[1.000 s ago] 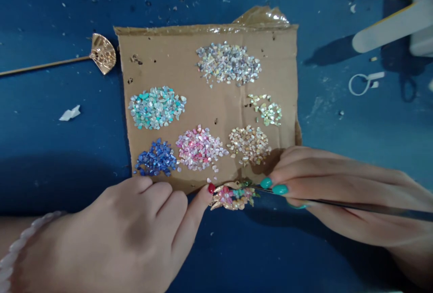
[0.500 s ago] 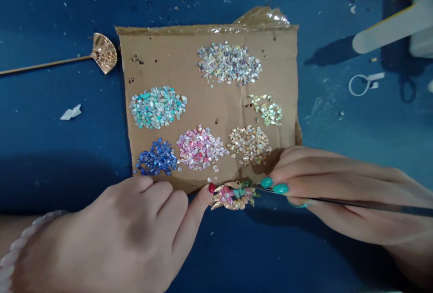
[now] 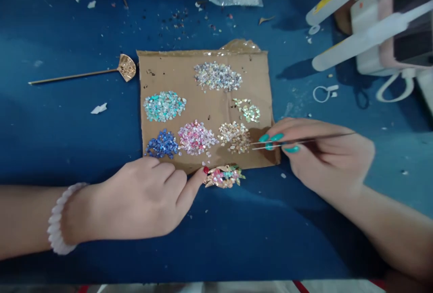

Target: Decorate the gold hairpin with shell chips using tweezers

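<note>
the left hand [image 3: 142, 203] pinned the gold ornament [image 3: 223, 176] on the bench [image 3: 67, 139] with one fingertip, other fingers curled; the right hand [image 3: 318, 153] pinched tweezers [image 3: 297, 142] over the beige chips [image 3: 234, 136]; a slip could scatter piles across the cardboard [image 3: 203, 103]

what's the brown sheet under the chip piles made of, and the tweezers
Sheet: looks like plain matte cardboard, tan, with a creased, ragged edge. Tweezers in the right hand: probably metal, thin with a pale shine.
</note>
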The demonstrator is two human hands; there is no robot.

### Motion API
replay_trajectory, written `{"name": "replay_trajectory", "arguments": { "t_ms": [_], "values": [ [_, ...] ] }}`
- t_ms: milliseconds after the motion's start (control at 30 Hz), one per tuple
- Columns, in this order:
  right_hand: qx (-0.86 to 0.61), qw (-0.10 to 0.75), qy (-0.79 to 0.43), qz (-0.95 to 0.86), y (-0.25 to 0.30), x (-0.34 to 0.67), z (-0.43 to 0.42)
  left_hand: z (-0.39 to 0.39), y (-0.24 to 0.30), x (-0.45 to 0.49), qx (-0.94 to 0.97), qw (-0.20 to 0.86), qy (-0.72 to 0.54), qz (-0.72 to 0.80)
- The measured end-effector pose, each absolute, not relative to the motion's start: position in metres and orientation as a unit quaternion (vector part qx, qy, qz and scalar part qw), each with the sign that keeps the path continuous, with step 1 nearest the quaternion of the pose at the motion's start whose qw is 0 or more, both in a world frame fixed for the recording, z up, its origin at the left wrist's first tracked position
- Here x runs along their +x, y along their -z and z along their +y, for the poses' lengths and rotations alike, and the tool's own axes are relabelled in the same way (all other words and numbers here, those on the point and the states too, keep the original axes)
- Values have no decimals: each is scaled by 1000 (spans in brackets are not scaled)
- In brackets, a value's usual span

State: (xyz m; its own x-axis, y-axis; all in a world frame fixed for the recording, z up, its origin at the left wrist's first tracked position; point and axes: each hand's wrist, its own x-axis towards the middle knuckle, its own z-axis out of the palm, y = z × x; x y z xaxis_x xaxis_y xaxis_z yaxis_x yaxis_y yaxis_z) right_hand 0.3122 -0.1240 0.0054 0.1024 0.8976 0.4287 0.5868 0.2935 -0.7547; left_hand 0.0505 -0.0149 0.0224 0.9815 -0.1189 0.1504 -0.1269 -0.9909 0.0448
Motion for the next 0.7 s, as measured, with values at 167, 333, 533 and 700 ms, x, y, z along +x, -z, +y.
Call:
{"name": "replay_trajectory", "arguments": {
  "t_ms": [167,333,533,700],
  "values": [
    [-576,508,-165,-619,1,309,-123,-16,-19,51,992,-39,-92,-73],
    [-576,525,-159,-606,4,309,-122,-18,-16,52,985,-92,-116,-83],
    [-582,522,-148,-606,6,310,-120,-20,-15,56,986,-119,-100,-68],
    [-580,514,-153,-613,7,309,-117,-23,-17,56,987,-129,-84,-37]
  ]
}}
